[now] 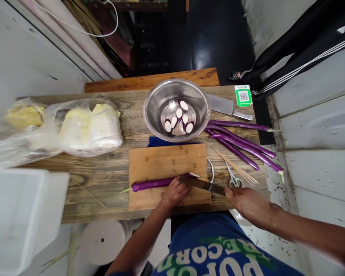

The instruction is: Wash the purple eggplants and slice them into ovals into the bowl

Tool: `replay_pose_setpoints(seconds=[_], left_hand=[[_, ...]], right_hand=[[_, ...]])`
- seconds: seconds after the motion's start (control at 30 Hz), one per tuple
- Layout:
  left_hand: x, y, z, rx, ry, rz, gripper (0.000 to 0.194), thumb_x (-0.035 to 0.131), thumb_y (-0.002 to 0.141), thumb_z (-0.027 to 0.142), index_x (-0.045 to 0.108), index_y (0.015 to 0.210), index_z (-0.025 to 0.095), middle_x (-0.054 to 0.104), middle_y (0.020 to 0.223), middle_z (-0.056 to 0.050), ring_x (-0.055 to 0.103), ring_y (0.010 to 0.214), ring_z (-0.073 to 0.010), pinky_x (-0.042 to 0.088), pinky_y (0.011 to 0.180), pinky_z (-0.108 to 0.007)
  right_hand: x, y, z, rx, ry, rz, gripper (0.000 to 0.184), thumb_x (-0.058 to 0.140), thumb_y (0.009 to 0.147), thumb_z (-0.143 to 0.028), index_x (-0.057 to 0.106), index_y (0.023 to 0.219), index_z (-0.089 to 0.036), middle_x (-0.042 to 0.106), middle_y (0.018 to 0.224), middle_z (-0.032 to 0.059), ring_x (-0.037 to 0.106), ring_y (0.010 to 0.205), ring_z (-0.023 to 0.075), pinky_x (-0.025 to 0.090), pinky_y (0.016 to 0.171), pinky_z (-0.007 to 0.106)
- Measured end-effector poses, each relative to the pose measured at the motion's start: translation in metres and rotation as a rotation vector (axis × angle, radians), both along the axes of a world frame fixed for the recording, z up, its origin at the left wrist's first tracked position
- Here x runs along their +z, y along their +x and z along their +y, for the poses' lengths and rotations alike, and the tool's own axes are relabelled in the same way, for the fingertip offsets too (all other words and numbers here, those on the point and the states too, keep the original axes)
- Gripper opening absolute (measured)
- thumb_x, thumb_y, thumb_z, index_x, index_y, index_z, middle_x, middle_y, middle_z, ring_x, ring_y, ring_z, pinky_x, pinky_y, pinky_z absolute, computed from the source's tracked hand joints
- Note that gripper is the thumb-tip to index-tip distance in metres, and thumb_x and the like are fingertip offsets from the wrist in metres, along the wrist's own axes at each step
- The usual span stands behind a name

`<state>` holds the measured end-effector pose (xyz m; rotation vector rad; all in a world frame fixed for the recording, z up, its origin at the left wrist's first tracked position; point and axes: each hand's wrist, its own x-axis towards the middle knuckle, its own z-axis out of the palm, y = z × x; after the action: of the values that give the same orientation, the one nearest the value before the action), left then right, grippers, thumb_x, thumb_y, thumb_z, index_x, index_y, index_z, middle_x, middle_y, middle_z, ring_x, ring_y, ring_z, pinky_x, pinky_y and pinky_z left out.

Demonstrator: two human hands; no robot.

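A long purple eggplant (152,184) lies across the wooden cutting board (166,159), its green stem pointing left. My left hand (176,191) is closed over its right part. In my right hand (245,203) is the handle of a knife (202,184), whose blade reaches left to the eggplant just beside my left fingers. By the blade, at the cut end, shows a pale eggplant slice (194,175). Beyond the board stands a steel bowl (152,111) with several white-fleshed, purple-skinned eggplant pieces (184,105) in it.
Right of the bowl lie several whole eggplants (241,143), a cleaver (221,104), scissors (234,180), thin skewers (232,163) and a green QR card (243,96). Bagged cabbages (89,126) and a white bin (48,207) are on the left. A person's legs (301,53) appear at upper right.
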<state>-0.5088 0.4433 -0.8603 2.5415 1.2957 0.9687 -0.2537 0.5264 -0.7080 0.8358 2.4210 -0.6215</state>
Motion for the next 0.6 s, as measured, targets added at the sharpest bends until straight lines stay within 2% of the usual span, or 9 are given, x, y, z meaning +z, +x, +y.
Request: replay_pose_setpoints(seconds=[0.23,0.37,0.5,0.6], left_hand=[[-0.001,-0.002,-0.001,-0.027,-0.022,-0.002,0.024,0.037,0.087,0.010,0.060,0.087,0.015,0.061,0.080,-0.005,0.057,0.080,-0.0163,0.048,0.082,-0.044],[-0.006,-0.002,-0.004,-0.031,-0.060,0.008,0.020,0.040,0.087,0.010,0.061,0.088,0.014,0.060,0.080,-0.006,0.057,0.079,-0.0160,0.047,0.080,-0.041],[-0.003,-0.001,-0.005,-0.018,-0.070,0.046,0.023,0.041,0.087,0.010,0.060,0.098,0.012,0.062,0.089,-0.010,0.056,0.089,-0.0183,0.046,0.079,-0.037],[0.003,-0.001,-0.004,0.016,-0.091,0.115,0.027,0.040,0.086,0.011,0.059,0.106,0.014,0.062,0.101,-0.011,0.053,0.101,-0.0212,0.045,0.084,-0.037]], right_hand=[[0.000,0.002,0.004,0.043,-0.045,-0.009,0.025,0.040,0.070,0.004,0.049,0.085,-0.014,0.063,0.069,0.0057,0.060,0.058,0.0172,0.037,0.049,0.026],[-0.015,-0.011,0.003,0.040,-0.045,-0.049,0.021,0.043,0.073,0.001,0.049,0.087,-0.014,0.063,0.071,0.0063,0.062,0.061,0.0176,0.039,0.051,0.025],[-0.034,-0.026,0.007,0.005,-0.079,-0.028,0.017,0.043,0.077,-0.004,0.050,0.090,-0.012,0.065,0.077,0.0093,0.062,0.070,0.0177,0.041,0.056,0.025],[-0.033,-0.025,0.011,-0.027,-0.089,-0.013,0.018,0.042,0.079,-0.006,0.050,0.095,-0.010,0.065,0.078,0.0092,0.062,0.071,0.0174,0.042,0.059,0.025]])
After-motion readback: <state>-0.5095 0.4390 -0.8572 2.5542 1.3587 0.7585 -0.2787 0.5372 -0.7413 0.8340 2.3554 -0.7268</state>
